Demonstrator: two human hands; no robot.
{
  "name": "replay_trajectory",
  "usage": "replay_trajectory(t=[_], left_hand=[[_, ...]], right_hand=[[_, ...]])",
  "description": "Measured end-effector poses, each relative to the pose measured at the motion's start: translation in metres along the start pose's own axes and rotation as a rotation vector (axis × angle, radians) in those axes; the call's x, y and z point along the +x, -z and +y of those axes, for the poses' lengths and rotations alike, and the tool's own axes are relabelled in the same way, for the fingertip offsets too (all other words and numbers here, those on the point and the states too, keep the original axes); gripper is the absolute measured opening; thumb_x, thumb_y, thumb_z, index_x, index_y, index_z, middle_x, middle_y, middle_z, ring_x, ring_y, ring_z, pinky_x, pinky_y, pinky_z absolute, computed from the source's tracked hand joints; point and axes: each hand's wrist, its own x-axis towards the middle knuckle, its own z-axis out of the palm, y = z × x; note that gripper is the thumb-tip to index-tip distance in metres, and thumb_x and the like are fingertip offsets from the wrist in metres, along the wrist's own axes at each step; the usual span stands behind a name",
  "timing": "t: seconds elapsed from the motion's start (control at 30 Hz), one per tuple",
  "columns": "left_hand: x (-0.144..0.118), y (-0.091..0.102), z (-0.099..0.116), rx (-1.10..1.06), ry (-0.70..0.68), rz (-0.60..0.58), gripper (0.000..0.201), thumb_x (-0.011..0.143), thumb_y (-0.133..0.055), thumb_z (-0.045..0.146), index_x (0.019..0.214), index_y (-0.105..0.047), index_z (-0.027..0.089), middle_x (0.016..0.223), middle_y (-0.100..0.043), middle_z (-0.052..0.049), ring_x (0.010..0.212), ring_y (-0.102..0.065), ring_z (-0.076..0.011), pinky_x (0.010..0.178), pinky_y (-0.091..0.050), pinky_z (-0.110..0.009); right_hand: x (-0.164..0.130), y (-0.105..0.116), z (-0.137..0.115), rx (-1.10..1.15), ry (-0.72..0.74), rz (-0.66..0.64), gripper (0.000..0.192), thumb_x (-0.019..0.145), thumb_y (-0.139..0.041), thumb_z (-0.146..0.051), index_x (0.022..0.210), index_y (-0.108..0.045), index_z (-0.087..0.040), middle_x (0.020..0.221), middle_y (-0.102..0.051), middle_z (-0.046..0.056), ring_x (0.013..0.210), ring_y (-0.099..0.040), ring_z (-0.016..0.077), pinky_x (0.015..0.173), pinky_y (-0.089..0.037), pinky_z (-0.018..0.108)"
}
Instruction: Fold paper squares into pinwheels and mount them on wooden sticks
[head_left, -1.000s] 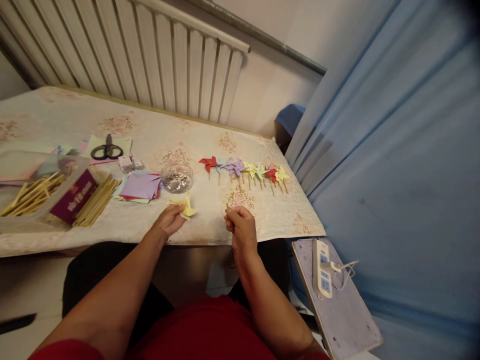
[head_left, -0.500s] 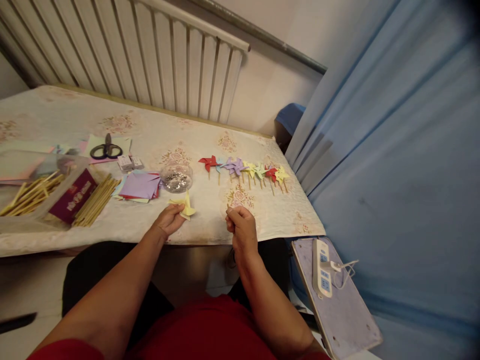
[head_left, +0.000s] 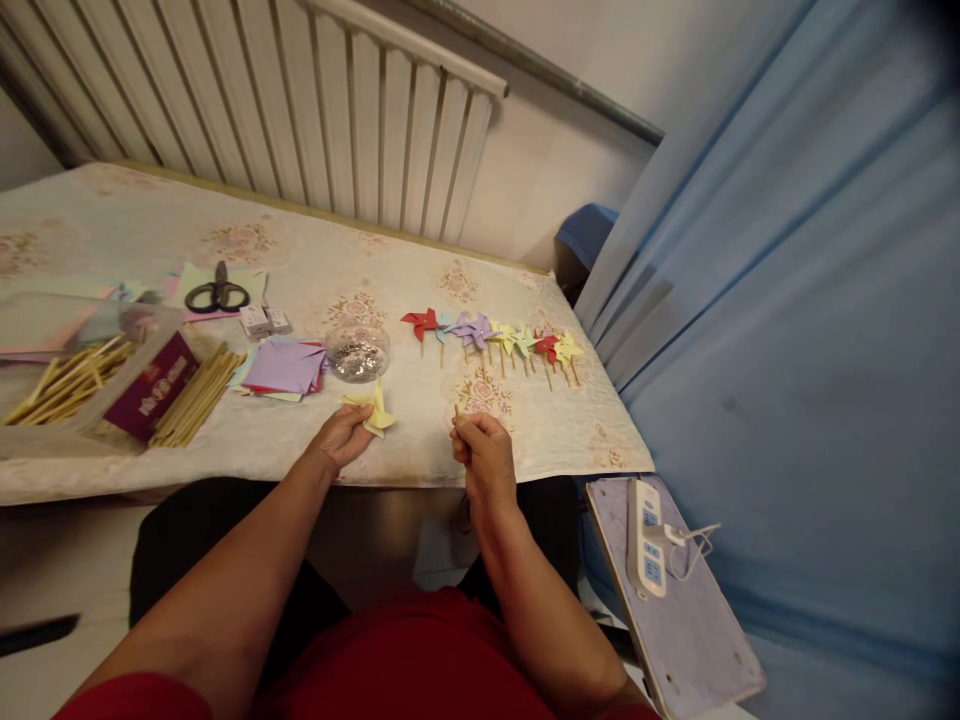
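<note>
My left hand [head_left: 346, 436] pinches a yellow paper pinwheel [head_left: 380, 411], its blades folded in, just in front of a clear round dish of small shiny pins [head_left: 357, 353]. To the right, my right hand [head_left: 484, 448] is closed around a thin wooden stick [head_left: 457, 411]; only the stick's tip shows above the fingers, the rest is hidden. The two hands are apart at the table's front edge. Beyond my right hand lies a row of finished pinwheels on sticks, among them a red pinwheel [head_left: 421, 323] and a purple pinwheel [head_left: 475, 330].
Left of the dish are stacked coloured paper squares [head_left: 283, 368], small boxes [head_left: 264, 321] and black-handled scissors [head_left: 217, 292]. A plastic bin [head_left: 45, 312] of wooden sticks and a stick bundle [head_left: 196, 395] stand further left. A power strip [head_left: 646, 540] lies on a stool at right.
The view has shifted slightly. Both hands keep their holds, the left on the yellow pinwheel and the right on the stick, whose tip shows a little more upright.
</note>
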Motion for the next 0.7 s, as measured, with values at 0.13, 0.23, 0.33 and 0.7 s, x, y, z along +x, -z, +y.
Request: replay_trajectory(t=[0.13, 0.23, 0.33, 0.7], left_hand=[[0.0004, 0.0005, -0.0005, -0.005, 0.001, -0.005, 0.012, 0.063, -0.075, 0.004, 0.071, -0.072, 0.012, 0.070, -0.070, -0.005, 0.065, -0.066, -0.0158, 0.068, -0.058, -0.024], [0.0009, 0.0009, -0.0005, 0.000, -0.003, -0.009, 0.011, 0.063, -0.075, 0.005, 0.070, -0.072, 0.013, 0.069, -0.070, -0.005, 0.064, -0.065, -0.0152, 0.067, -0.058, -0.022], [0.0008, 0.0004, -0.0003, 0.013, -0.007, -0.016, 0.011, 0.063, -0.076, 0.006, 0.067, -0.071, 0.014, 0.068, -0.069, -0.004, 0.063, -0.064, -0.0147, 0.066, -0.057, -0.022], [-0.0018, -0.0018, 0.0007, 0.017, 0.003, -0.002, 0.010, 0.062, -0.075, 0.005, 0.070, -0.071, 0.010, 0.069, -0.070, -0.005, 0.065, -0.065, -0.0142, 0.068, -0.058, -0.022]], right_hand=[[-0.0001, -0.0003, 0.0002, 0.022, -0.028, 0.007, 0.021, 0.061, -0.070, -0.032, 0.059, -0.055, -0.018, 0.050, -0.053, -0.004, 0.042, -0.035, 0.0056, 0.043, -0.020, 0.021], [-0.0004, -0.0002, -0.0002, 0.037, -0.036, 0.018, 0.024, 0.061, -0.071, -0.032, 0.058, -0.052, -0.018, 0.049, -0.052, -0.005, 0.042, -0.034, 0.0054, 0.042, -0.017, 0.021], [-0.0002, 0.0001, 0.0002, 0.045, -0.043, 0.003, 0.023, 0.061, -0.071, -0.032, 0.058, -0.053, -0.018, 0.048, -0.051, -0.005, 0.041, -0.034, 0.0050, 0.042, -0.016, 0.020], [0.0011, 0.0011, 0.0026, 0.034, -0.055, 0.006, 0.023, 0.061, -0.071, -0.033, 0.058, -0.052, -0.019, 0.049, -0.052, -0.005, 0.041, -0.033, 0.0047, 0.041, -0.016, 0.020]])
